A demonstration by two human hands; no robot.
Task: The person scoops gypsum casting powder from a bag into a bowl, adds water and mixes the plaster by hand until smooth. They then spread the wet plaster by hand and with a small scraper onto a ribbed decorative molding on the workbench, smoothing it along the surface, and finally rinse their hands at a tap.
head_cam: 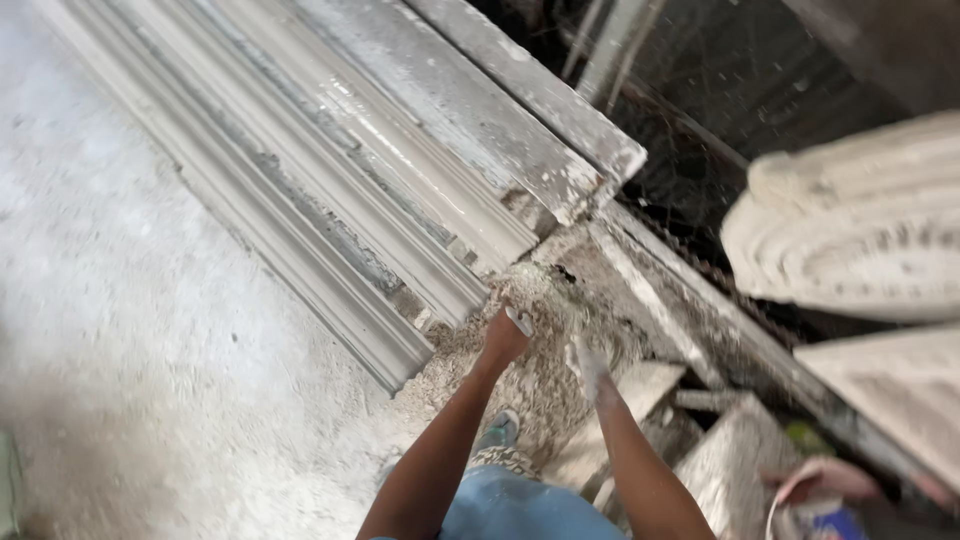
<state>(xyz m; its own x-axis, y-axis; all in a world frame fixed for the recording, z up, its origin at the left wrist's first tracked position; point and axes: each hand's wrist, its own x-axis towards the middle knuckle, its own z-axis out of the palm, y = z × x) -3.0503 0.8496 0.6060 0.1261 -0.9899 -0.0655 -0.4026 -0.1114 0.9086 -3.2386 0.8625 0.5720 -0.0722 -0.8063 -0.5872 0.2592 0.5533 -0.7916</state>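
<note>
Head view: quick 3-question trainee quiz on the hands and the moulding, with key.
1. True or false: the left hand is held over the pile of pale crumbled debris at the end of the long ribbed moulding.
2. Which hand is coated in white dust? A) left B) right C) neither
3. What round white piece lies at the right edge of the view?

Key
1. True.
2. B.
3. A ridged round plaster casting.
</note>
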